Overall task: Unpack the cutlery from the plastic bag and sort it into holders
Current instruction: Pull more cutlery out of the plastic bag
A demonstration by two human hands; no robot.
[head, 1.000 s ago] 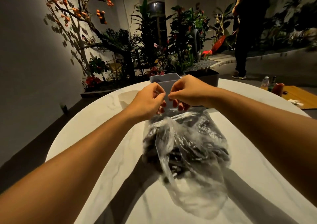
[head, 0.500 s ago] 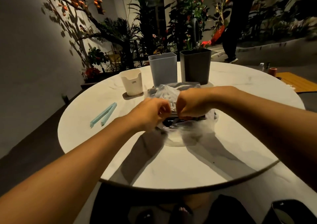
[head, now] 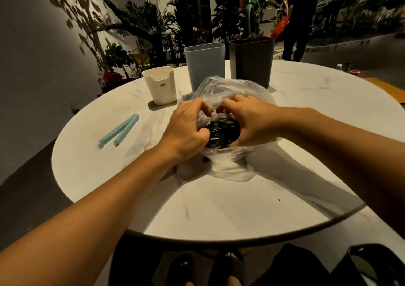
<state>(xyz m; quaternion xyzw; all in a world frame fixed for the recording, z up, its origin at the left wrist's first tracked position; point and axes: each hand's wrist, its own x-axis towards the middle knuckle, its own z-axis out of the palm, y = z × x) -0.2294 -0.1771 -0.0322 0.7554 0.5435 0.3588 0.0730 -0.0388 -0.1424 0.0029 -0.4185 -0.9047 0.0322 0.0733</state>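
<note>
The pale blue clip (head: 119, 131) lies at about nine o'clock on the table (head: 219, 209), its two arms splayed apart at the near end. Behind it, near eleven o'clock, stands the white holder (head: 161, 85); only the front wall and rim show, and its printed lettering is too small to read with confidence. Next, toward twelve, rises the grey holder (head: 205, 65), and beside it at one o'clock the dark holder (head: 252, 61); their insides are out of sight from this angle.

In the middle of the table sits the plastic bag (head: 228, 167), crumpled and cloudy. The left hand (head: 186, 130) grips the bag's mouth with fingers curled over the film; the right hand (head: 247, 121) does the same on the opposite side, fingertips tucked into the plastic. Between them a dark mass of black cutlery (head: 221, 132) shows through the opening, but individual pieces cannot be told apart, and the rest is veiled by the bag and the hands.

The round tabletop is pale and marbled, with long arm shadows across it. At two o'clock, off the table, a person's legs (head: 294, 34) stand cut off by the frame's top edge. Dim potted plants (head: 153, 27) and a grey wall (head: 32, 55) close the background.
</note>
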